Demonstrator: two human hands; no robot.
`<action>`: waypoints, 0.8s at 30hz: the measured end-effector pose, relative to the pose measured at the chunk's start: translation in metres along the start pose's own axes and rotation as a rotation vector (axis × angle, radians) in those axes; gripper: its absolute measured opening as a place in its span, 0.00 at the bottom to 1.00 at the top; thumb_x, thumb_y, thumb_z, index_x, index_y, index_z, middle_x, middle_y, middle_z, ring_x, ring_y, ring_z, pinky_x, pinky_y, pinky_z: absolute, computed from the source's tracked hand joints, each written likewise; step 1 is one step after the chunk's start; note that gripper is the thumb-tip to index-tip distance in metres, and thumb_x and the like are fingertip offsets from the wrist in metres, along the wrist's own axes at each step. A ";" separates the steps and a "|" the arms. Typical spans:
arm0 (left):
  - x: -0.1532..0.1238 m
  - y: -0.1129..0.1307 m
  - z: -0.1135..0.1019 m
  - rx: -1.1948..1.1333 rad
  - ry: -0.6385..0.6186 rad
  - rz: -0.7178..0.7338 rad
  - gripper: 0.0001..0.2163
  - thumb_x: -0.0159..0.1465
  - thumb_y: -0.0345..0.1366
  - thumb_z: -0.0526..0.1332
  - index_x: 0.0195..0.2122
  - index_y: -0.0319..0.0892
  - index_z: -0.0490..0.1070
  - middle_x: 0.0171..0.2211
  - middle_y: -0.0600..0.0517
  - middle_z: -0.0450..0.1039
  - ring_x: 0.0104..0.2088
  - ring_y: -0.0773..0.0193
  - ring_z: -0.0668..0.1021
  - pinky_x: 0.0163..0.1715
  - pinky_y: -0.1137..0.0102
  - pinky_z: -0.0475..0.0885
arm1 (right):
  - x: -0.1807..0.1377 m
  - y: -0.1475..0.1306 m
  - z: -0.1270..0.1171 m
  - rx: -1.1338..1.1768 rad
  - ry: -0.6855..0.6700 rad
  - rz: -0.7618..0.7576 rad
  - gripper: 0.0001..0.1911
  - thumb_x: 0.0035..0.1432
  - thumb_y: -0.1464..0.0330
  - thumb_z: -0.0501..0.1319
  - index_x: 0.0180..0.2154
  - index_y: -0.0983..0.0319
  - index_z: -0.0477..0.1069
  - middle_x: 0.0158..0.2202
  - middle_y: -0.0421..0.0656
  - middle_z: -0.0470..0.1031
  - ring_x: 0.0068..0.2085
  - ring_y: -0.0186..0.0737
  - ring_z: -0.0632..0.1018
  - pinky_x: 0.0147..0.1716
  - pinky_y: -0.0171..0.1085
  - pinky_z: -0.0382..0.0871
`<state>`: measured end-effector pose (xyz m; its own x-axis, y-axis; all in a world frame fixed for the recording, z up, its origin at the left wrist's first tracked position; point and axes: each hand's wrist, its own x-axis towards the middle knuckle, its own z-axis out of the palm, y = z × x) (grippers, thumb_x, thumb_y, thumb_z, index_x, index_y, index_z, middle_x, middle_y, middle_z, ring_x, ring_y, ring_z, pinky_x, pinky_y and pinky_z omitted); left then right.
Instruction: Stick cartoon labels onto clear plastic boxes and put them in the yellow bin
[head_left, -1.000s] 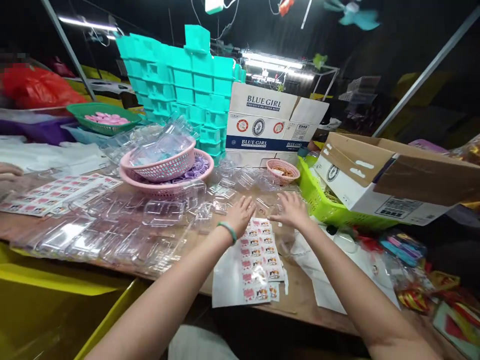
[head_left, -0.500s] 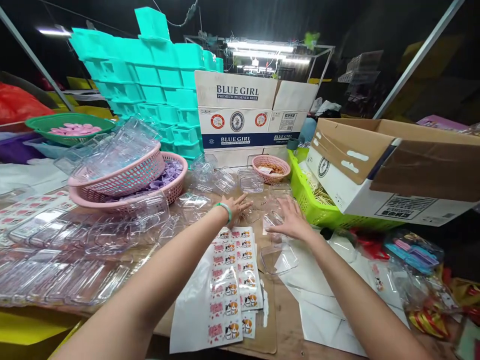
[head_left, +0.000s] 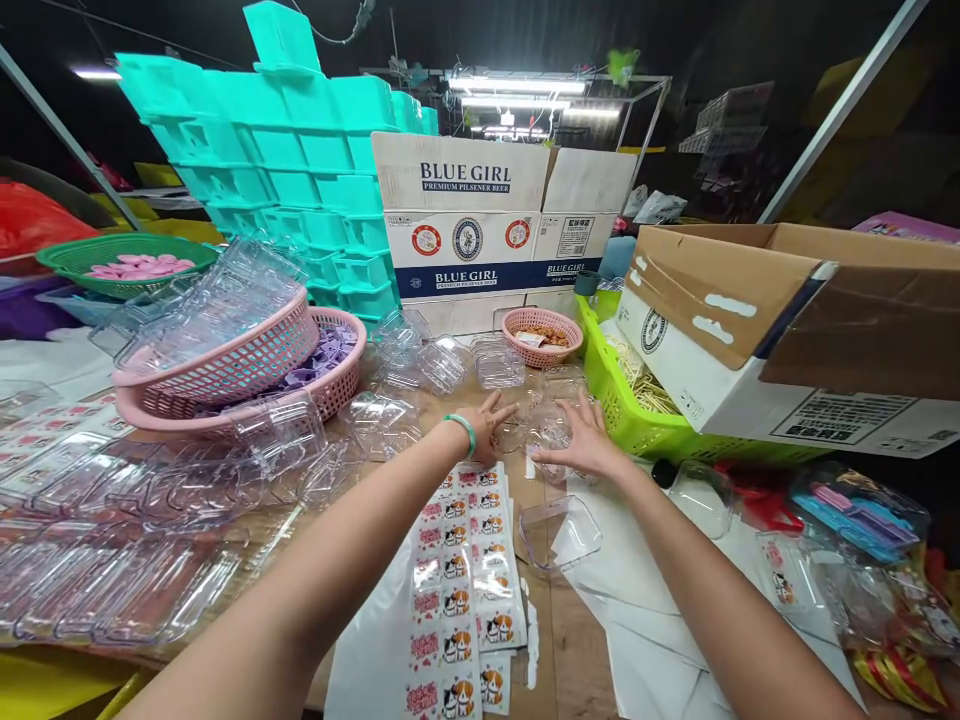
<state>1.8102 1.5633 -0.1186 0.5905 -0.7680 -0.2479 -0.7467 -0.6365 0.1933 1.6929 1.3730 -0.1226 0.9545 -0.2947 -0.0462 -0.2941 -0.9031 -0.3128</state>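
My left hand [head_left: 490, 424], with a green bracelet on the wrist, reaches over the table with fingers spread above small clear plastic boxes [head_left: 442, 365]. My right hand [head_left: 581, 440] lies beside it, fingers stretched out, resting against a small clear plastic piece [head_left: 547, 432]; whether it grips that piece I cannot tell. Under my forearms lies a sheet of cat stickers [head_left: 461, 570]. Near my right wrist sits an open clear plastic box [head_left: 561, 533].
Stacked pink baskets [head_left: 247, 360] hold clear boxes and purple pieces. Rows of clear trays [head_left: 135, 530] cover the left. Behind stand teal bins [head_left: 300, 190], a Blue Girl carton [head_left: 480, 230], a small pink basket [head_left: 542, 335], a green crate [head_left: 637, 410] and an open cardboard box [head_left: 787, 330].
The view has shifted right and down. Both hands have pushed forward from the sticker sheet to the clear boxes behind it, the right one now touching a small clear piece.
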 end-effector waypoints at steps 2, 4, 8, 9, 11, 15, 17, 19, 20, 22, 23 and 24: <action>-0.001 0.002 0.002 0.008 0.066 0.001 0.44 0.49 0.41 0.67 0.66 0.56 0.46 0.68 0.43 0.37 0.52 0.37 0.72 0.49 0.52 0.69 | 0.003 -0.001 0.002 -0.007 0.025 -0.019 0.54 0.38 0.44 0.65 0.63 0.56 0.51 0.65 0.51 0.45 0.67 0.61 0.41 0.59 0.55 0.51; -0.002 0.004 0.002 0.018 0.119 -0.003 0.39 0.52 0.40 0.64 0.64 0.54 0.50 0.67 0.43 0.42 0.52 0.40 0.73 0.48 0.54 0.69 | 0.000 -0.006 0.006 -0.017 0.093 -0.041 0.50 0.39 0.48 0.67 0.62 0.55 0.53 0.62 0.51 0.51 0.66 0.58 0.46 0.58 0.54 0.54; -0.009 0.004 -0.008 0.044 0.168 -0.002 0.36 0.53 0.40 0.63 0.63 0.53 0.52 0.64 0.42 0.50 0.51 0.43 0.74 0.47 0.54 0.70 | -0.010 -0.009 0.007 0.043 0.211 -0.105 0.43 0.39 0.52 0.67 0.58 0.54 0.60 0.57 0.49 0.57 0.62 0.56 0.56 0.56 0.53 0.57; -0.012 0.003 -0.011 0.050 0.173 0.002 0.36 0.53 0.40 0.63 0.63 0.52 0.52 0.62 0.41 0.51 0.51 0.43 0.74 0.47 0.54 0.70 | -0.010 -0.006 0.006 0.085 0.236 -0.117 0.39 0.41 0.53 0.67 0.56 0.55 0.62 0.55 0.49 0.59 0.60 0.55 0.59 0.56 0.51 0.58; -0.018 0.002 -0.015 0.057 0.173 0.018 0.36 0.52 0.43 0.64 0.62 0.52 0.53 0.61 0.43 0.55 0.50 0.45 0.74 0.47 0.56 0.71 | -0.007 0.000 0.001 0.177 0.270 -0.132 0.31 0.45 0.54 0.64 0.51 0.56 0.66 0.51 0.47 0.62 0.57 0.51 0.65 0.57 0.48 0.59; -0.025 0.008 -0.014 0.074 0.158 0.071 0.37 0.51 0.47 0.64 0.61 0.53 0.53 0.62 0.46 0.55 0.51 0.50 0.74 0.48 0.60 0.71 | 0.000 0.012 -0.005 0.194 0.104 -0.178 0.39 0.41 0.51 0.66 0.55 0.56 0.62 0.57 0.48 0.58 0.59 0.53 0.64 0.58 0.48 0.58; -0.025 0.014 -0.010 0.106 0.141 0.060 0.39 0.51 0.45 0.65 0.63 0.54 0.50 0.63 0.45 0.53 0.50 0.49 0.74 0.46 0.59 0.71 | -0.001 0.011 -0.003 0.164 0.008 -0.176 0.48 0.36 0.49 0.68 0.58 0.56 0.57 0.62 0.50 0.51 0.60 0.55 0.63 0.57 0.48 0.59; -0.022 0.021 -0.007 0.152 0.121 0.018 0.41 0.49 0.42 0.67 0.64 0.55 0.50 0.63 0.42 0.52 0.48 0.46 0.75 0.43 0.57 0.72 | -0.004 0.008 0.000 0.153 0.003 -0.165 0.48 0.37 0.52 0.69 0.58 0.57 0.56 0.63 0.50 0.49 0.60 0.54 0.64 0.57 0.47 0.60; -0.021 0.025 -0.006 0.173 0.118 -0.001 0.41 0.48 0.40 0.68 0.63 0.55 0.52 0.63 0.41 0.52 0.47 0.44 0.76 0.42 0.56 0.73 | -0.005 0.005 0.000 0.147 0.023 -0.166 0.45 0.38 0.53 0.68 0.58 0.57 0.57 0.63 0.50 0.50 0.60 0.53 0.65 0.56 0.46 0.61; -0.022 0.030 -0.007 0.195 0.136 -0.023 0.38 0.49 0.38 0.68 0.61 0.54 0.55 0.62 0.40 0.53 0.46 0.43 0.76 0.41 0.55 0.72 | -0.007 0.000 0.000 0.141 0.080 -0.189 0.39 0.40 0.56 0.67 0.55 0.58 0.60 0.61 0.49 0.55 0.59 0.52 0.66 0.57 0.46 0.61; -0.026 0.032 -0.009 0.191 0.168 -0.026 0.37 0.50 0.37 0.67 0.61 0.53 0.56 0.62 0.40 0.52 0.46 0.43 0.76 0.42 0.54 0.72 | -0.007 -0.001 -0.001 0.147 0.113 -0.210 0.36 0.42 0.56 0.66 0.53 0.58 0.61 0.59 0.49 0.57 0.58 0.51 0.66 0.57 0.46 0.60; -0.031 0.033 -0.011 0.179 0.217 -0.029 0.35 0.52 0.38 0.66 0.61 0.53 0.55 0.63 0.40 0.51 0.47 0.43 0.75 0.43 0.54 0.72 | -0.008 -0.002 -0.003 0.156 0.148 -0.236 0.34 0.43 0.56 0.65 0.52 0.58 0.62 0.58 0.49 0.60 0.58 0.50 0.66 0.58 0.46 0.60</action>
<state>1.7705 1.5658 -0.0942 0.6500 -0.7590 -0.0386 -0.7591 -0.6508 0.0137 1.6861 1.3760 -0.1187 0.9743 -0.1355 0.1798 -0.0433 -0.8964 -0.4412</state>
